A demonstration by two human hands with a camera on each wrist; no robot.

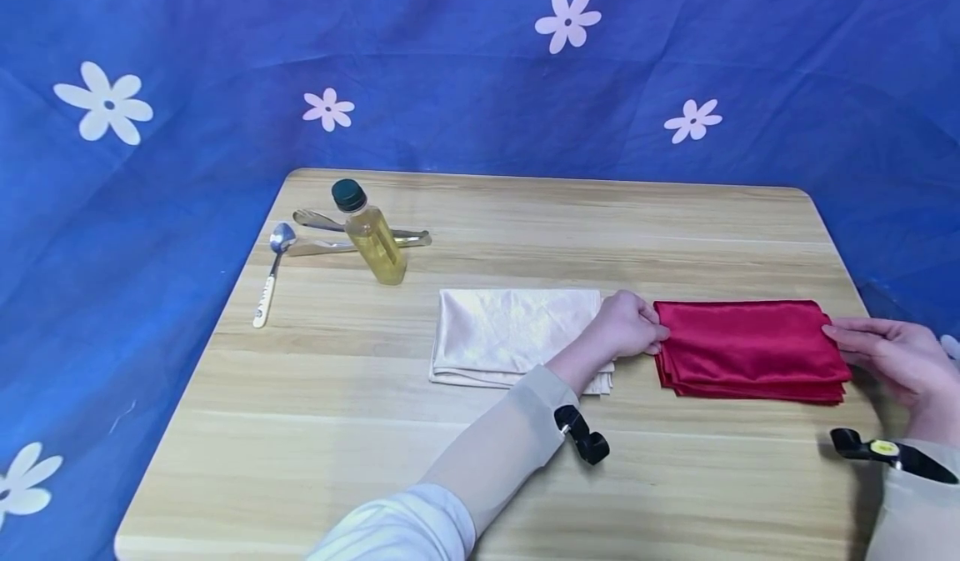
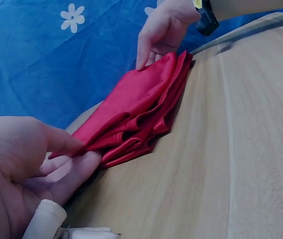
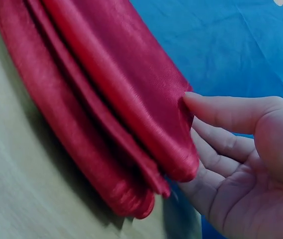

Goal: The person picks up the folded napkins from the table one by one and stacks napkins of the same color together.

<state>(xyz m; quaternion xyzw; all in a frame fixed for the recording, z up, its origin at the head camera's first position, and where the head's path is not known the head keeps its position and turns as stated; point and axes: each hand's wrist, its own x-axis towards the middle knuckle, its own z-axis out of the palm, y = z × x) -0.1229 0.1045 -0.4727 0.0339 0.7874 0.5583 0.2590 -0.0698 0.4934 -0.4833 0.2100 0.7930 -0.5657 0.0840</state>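
Note:
A folded red satin cloth (image 1: 750, 348) lies on the right part of the table, its layers showing along the near edge. My left hand (image 1: 628, 326) pinches its left end, reaching across the folded white satin cloth (image 1: 510, 328) beside it. At the opposite end, my right hand (image 1: 892, 353) holds the red cloth between thumb and fingers. In the right wrist view the thumb presses the top layer of the red cloth (image 3: 106, 64), with the other fingers behind and under its edge. The left wrist view shows the stacked folds of the red cloth (image 2: 131, 109) between both hands.
A bottle (image 1: 378, 248) of yellow liquid with a dark green cap stands at the back left. Metal tongs (image 1: 318, 221) lie behind it, and a spoon (image 1: 266, 290) with a white handle lies left of them. A blue flowered cloth (image 1: 450, 69) hangs behind the wooden table (image 1: 300, 436).

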